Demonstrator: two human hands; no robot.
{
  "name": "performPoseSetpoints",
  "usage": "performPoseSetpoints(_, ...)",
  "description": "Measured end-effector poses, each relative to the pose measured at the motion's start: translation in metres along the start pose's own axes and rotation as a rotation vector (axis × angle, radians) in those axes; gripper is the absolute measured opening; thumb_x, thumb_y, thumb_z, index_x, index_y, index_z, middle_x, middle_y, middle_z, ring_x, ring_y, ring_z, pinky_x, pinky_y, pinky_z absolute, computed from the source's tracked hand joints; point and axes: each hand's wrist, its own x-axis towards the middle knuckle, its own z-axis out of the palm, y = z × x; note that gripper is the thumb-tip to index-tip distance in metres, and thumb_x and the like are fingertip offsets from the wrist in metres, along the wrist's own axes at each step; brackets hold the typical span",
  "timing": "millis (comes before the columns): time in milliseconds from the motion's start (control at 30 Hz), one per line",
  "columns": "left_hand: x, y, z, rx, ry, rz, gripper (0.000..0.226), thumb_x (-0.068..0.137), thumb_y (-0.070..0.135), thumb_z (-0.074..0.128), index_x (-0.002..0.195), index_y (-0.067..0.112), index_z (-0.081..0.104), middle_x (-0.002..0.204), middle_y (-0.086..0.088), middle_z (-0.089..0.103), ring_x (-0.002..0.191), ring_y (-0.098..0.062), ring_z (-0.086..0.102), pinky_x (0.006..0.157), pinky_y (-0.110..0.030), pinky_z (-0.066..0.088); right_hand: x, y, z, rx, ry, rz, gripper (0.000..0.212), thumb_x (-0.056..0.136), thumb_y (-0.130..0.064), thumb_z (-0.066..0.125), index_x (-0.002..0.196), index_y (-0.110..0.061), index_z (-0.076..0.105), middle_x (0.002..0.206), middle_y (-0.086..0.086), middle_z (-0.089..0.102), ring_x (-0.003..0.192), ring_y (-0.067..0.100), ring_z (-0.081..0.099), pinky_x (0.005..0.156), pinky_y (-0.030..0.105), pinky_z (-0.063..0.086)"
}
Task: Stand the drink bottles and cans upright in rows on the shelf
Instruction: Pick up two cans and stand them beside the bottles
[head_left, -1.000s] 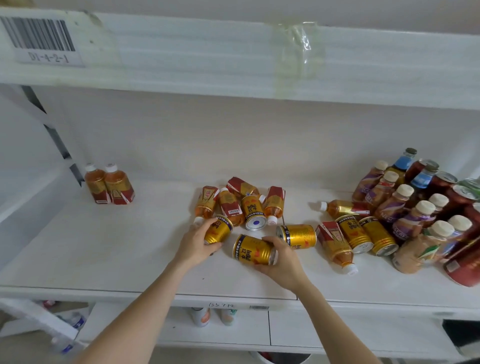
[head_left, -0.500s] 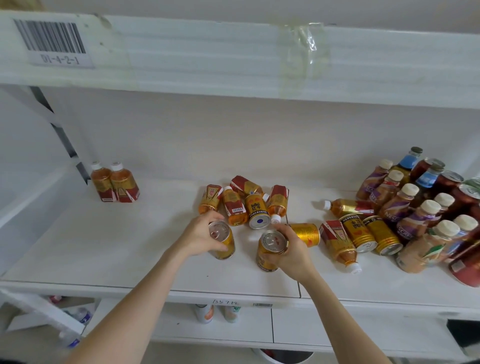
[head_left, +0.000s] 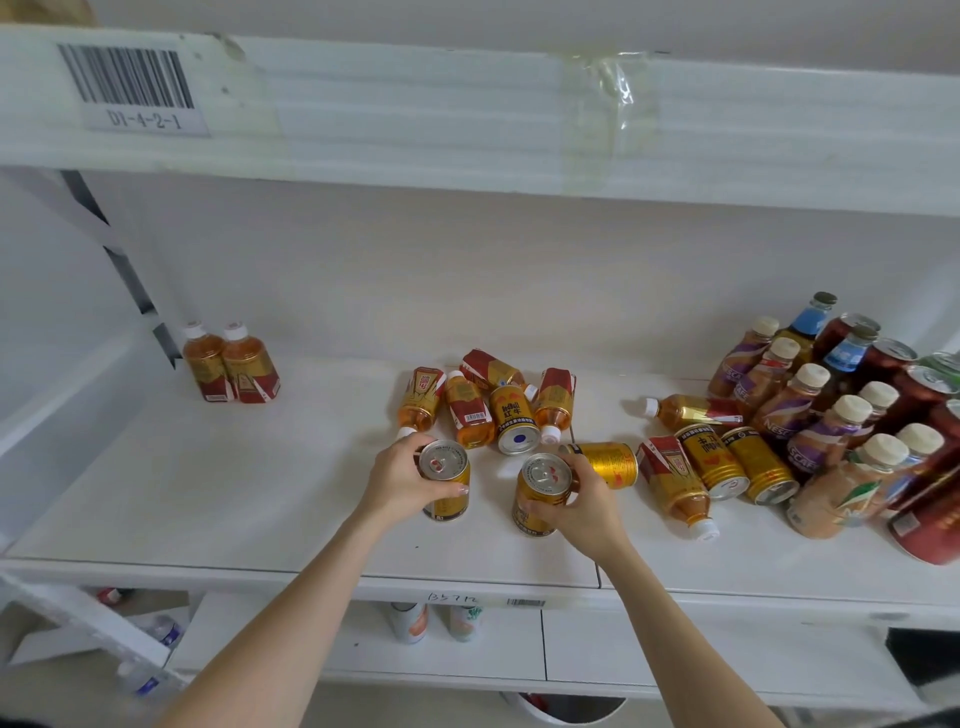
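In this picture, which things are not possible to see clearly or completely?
- Head view: red cans at far right, cut off by the frame edge.
- Bottles on the lower shelf, mostly hidden by the shelf front.
- Handwritten label on the shelf edge, too small to read surely.

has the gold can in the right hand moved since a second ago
Yes. The gold can in the right hand has been tipped from lying to upright, beside the lying gold can.

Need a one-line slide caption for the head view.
Left hand and right hand each hold an upright gold can on the shelf.
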Motion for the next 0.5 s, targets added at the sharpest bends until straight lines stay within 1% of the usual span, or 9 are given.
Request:
performPoseSetpoints(67,-0.002,0.0,-0.004,-0.012,-0.017,0.003,0.053,0.048,0.035,0.093,0.092,0.036,0.064,0.091,0.011,0.068,0.086,-0.01,0.065,0.069,-0.022,0.049,0.0,-0.002,0.0,0.006,0.02,0.001,0.072,0.06,-0.032,0.087,0.122,-0.028,0.051,0.097,-0.021,0.062,0.089,-0.005,0.058,0.06,0.011,0.045)
performPoseSetpoints(100,-0.003,-0.001,-0.005,-0.021,-0.025,0.004,0.054,0.048,0.033,0.093,0.092,0.037,0.064,0.091,0.012,0.068,0.087,-0.009,0.065,0.069,-0.022,0.049,-0.001,-0.003,0.0,0.004,0.026,-0.001,0.073,0.06,-0.033,0.087,0.123,-0.028,0.051,0.097,-0.021,0.062,0.089,-0.004,0.058,0.061,0.011,0.044)
performPoseSetpoints(200,-0.007,-0.003,-0.01,-0.022,-0.036,-0.005,0.059,0.047,0.031,0.094,0.099,0.032,0.065,0.094,0.01,0.069,0.09,-0.011,0.065,0.076,-0.028,0.054,-0.002,-0.006,0.002,-0.003,0.033,-0.004,0.075,0.062,-0.031,0.087,0.127,-0.027,0.049,0.096,-0.024,0.06,0.087,-0.006,0.057,0.06,0.009,0.043)
performPoseSetpoints(267,-0.008,-0.004,-0.014,-0.022,-0.039,-0.012,0.061,0.048,0.031,0.093,0.103,0.029,0.066,0.096,0.008,0.07,0.091,-0.012,0.066,0.08,-0.032,0.056,-0.002,-0.008,0.005,-0.003,0.027,-0.017,0.077,0.062,-0.028,0.086,0.13,-0.028,0.048,0.099,-0.022,0.06,0.089,-0.004,0.058,0.061,0.009,0.044)
performPoseSetpoints(400,-0.009,-0.006,-0.025,-0.019,-0.028,0.0,0.067,0.048,0.031,0.094,0.108,0.025,0.065,0.1,0.006,0.069,0.093,-0.012,0.065,0.081,-0.03,0.054,-0.002,-0.016,0.014,-0.005,0.027,-0.031,0.075,0.062,-0.028,0.085,0.127,-0.03,0.048,0.102,-0.017,0.061,0.094,0.006,0.059,0.065,0.011,0.045)
performPoseSetpoints(500,-0.008,-0.007,-0.038,-0.014,-0.037,0.017,0.07,0.049,0.03,0.094,0.112,0.024,0.064,0.103,0.006,0.069,0.094,-0.012,0.064,0.08,-0.029,0.053,-0.003,-0.025,0.024,-0.02,0.044,-0.035,0.069,0.062,-0.031,0.085,0.122,-0.029,0.051,0.101,-0.015,0.061,0.092,0.006,0.059,0.066,0.016,0.047)
